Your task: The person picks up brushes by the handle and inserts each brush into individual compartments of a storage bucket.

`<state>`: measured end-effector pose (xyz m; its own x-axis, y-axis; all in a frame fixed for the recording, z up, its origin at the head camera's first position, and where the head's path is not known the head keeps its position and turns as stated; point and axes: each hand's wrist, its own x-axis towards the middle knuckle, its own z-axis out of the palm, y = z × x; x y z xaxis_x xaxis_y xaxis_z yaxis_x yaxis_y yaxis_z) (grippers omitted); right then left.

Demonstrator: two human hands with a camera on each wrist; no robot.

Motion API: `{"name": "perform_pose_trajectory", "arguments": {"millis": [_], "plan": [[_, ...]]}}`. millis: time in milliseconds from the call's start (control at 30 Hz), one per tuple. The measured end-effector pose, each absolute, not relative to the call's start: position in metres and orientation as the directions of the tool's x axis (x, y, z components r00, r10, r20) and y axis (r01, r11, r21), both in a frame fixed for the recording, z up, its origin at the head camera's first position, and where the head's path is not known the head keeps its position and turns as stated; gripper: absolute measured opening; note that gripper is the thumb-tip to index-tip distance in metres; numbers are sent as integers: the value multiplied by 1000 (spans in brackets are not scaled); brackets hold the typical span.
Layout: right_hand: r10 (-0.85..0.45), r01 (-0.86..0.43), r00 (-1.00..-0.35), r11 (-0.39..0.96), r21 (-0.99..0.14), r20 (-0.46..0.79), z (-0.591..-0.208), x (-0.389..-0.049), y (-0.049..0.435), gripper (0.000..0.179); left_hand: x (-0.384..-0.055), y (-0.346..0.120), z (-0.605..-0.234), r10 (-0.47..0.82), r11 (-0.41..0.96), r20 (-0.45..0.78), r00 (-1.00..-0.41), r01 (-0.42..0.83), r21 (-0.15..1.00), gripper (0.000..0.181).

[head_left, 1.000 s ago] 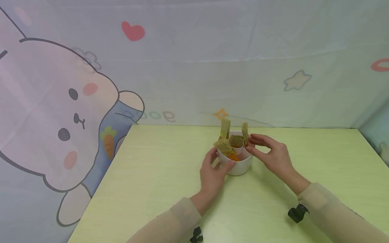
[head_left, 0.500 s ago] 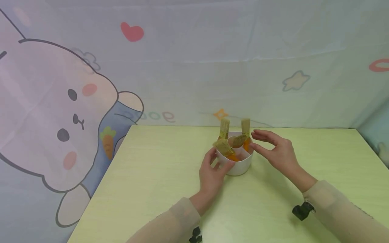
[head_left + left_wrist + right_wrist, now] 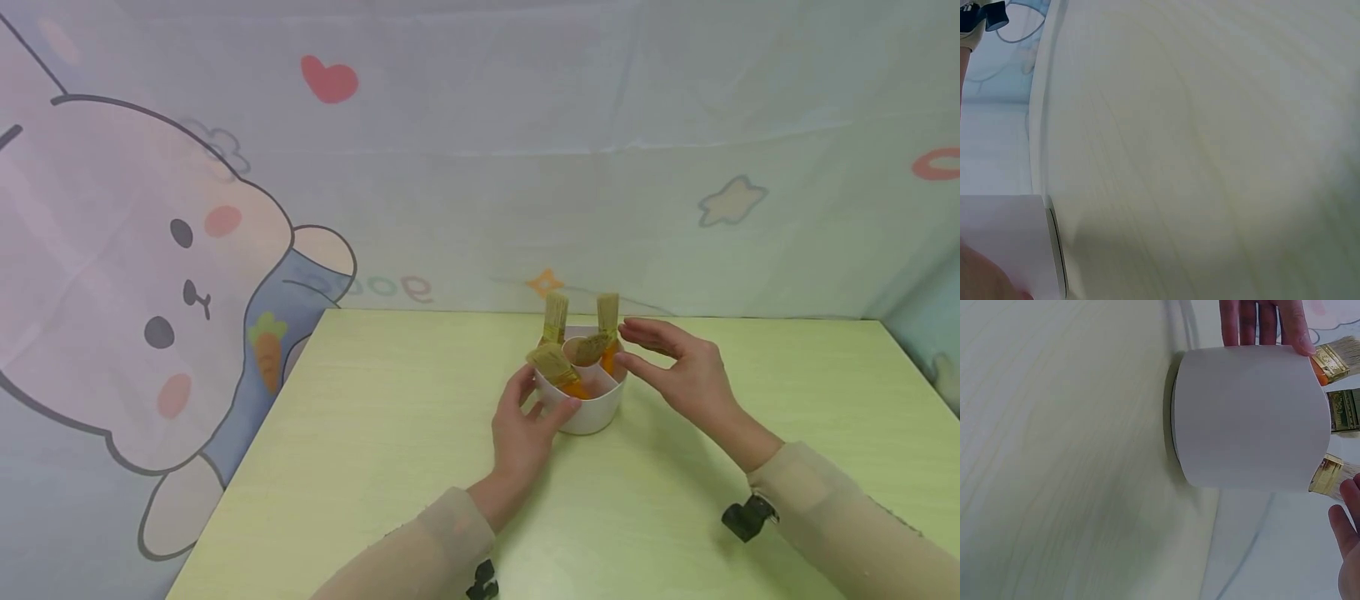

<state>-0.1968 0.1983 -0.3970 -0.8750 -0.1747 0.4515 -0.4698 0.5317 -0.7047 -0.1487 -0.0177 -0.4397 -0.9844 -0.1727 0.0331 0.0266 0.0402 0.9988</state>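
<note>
A white round organizer (image 3: 592, 414) with inner dividers and a central cup stands on the table, holding several paint brushes bristles up. My left hand (image 3: 525, 433) grips its left side, thumb at the front rim. Close to that hand, one brush (image 3: 552, 365) leans left. Another brush (image 3: 555, 317) stands at the back left, and a third (image 3: 591, 348) tilts in the central cup. My right hand (image 3: 693, 379) is beside the right rim with fingers and thumb apart, near the back-right brush (image 3: 608, 315). In the right wrist view, its fingertips (image 3: 1342, 528) are close to a brush's bristles.
The pale yellow table (image 3: 375, 433) ends at a back edge just behind the organizer. A printed curtain (image 3: 480, 167) with a cartoon rabbit hangs behind it. Small black cameras (image 3: 750, 517) are strapped at both wrists.
My right hand has let go of the back-right brush and drawn slightly right. That brush has turned from edge-on to its broad side; the central brush has shifted its tilt. The left hand stays put.
</note>
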Motion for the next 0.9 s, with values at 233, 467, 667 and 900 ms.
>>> {"name": "perform_pose_trajectory", "arguments": {"millis": [233, 467, 667, 900], "plan": [[-175, -475, -870, 549, -688, 461, -391, -198, 203, 49, -153, -18, -453, -172, 55, 48, -984, 39, 998, 69], [-155, -437, -888, 582, -686, 433, -390, -196, 210, 47, -153, -21, -452, -161, 62, 56, -985, 47, 997, 72], [-169, -413, -902, 610, -677, 397, -389, -193, 218, 47, -152, -28, -451, -157, 118, 43, -987, 25, 993, 79], [-176, -379, -919, 641, -667, 354, -388, -189, 229, 48, -154, -49, -443, -110, 172, 15, -994, -4, 985, 87]]}}
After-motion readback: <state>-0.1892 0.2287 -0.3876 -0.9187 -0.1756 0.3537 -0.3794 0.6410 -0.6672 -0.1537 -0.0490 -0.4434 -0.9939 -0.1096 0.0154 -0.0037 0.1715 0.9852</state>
